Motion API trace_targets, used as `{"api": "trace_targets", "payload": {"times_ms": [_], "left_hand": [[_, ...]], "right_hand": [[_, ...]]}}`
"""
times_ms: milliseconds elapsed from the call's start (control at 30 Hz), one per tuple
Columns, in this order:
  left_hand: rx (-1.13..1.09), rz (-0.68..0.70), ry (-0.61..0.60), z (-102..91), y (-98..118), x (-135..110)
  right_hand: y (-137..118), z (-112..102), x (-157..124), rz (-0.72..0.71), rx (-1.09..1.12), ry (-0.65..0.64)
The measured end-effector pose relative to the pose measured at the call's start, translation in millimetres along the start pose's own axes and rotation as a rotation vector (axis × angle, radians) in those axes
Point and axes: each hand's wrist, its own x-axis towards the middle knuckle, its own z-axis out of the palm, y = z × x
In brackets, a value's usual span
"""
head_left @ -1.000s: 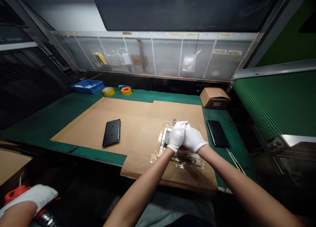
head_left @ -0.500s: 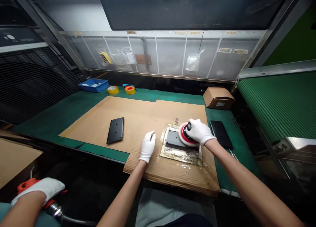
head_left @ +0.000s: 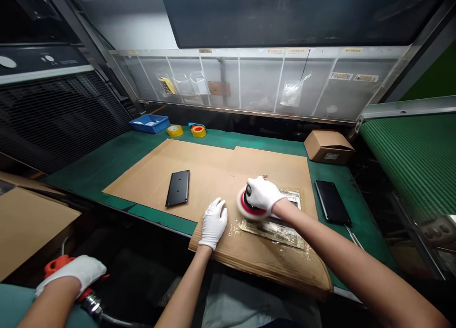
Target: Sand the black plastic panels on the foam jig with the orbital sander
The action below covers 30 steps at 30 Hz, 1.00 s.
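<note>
The right hand (head_left: 261, 194) has its fingers (head_left: 254, 188) clamped on a round buffer (head_left: 247, 208) above a foil sheet (head_left: 272, 232); the left hand (head_left: 213, 223), fingers together, rests empty on cardboard (head_left: 270, 168) just beside.

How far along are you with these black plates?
Two black plates look set aside, perhaps finished: one on the cardboard sheet, one on the green mat. In hand: the right hand presses a red-rimmed buffing pad onto a third plate on a foil sheet, the left hand resting on the cardboard sheet. Left: that third plate; how much remains can't be told.
</note>
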Motion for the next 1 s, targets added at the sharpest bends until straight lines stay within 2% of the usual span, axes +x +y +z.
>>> {"api": "trace_targets", "payload": {"times_ms": [100,167,233,367,467,567,733,800,900,1000], "left_hand": [[-0.001,0.003,0.002,-1.8,-0.5,-0.4],[0.004,0.007,0.008,-1.8,-1.4,-0.8],[0.011,0.012,0.016,-0.5,-2.5,-1.3],[0.031,0.026,0.026,3.7,-4.7,-2.1],[0.043,0.03,0.036,5.7,-6.2,-1.7],[0.045,0.04,0.048,6.0,-7.4,-1.1],[0.041,0.06,0.064,5.4,-10.1,-1.6],[0.041,0.063,0.067,5.3,-11.4,-1.9],[0.037,0.069,0.065,5.4,-12.4,-1.6],[0.036,0.07,0.06,5.7,-11.5,-0.6]], "right_hand": [[11.5,-10.6,29.8,0.101,0.007,-0.019],[33.1,-14.1,33.4,0.169,0.038,-0.04],[60.8,-13.6,24.0,0.219,0.069,-0.05],[114.3,-8.7,-14.0,0.32,0.08,-0.036],[134.8,-8.0,-33.0,0.363,0.11,-0.058],[129.1,-9.4,-26.0,0.325,0.139,-0.06],[82.8,-13.1,18.3,0.212,0.119,-0.075],[65.6,-13.0,26.9,0.17,0.111,-0.068],[52.4,-9.2,21.8,0.107,0.086,-0.039],[53.4,-6.3,11.4,0.041,0.085,-0.028]]}}
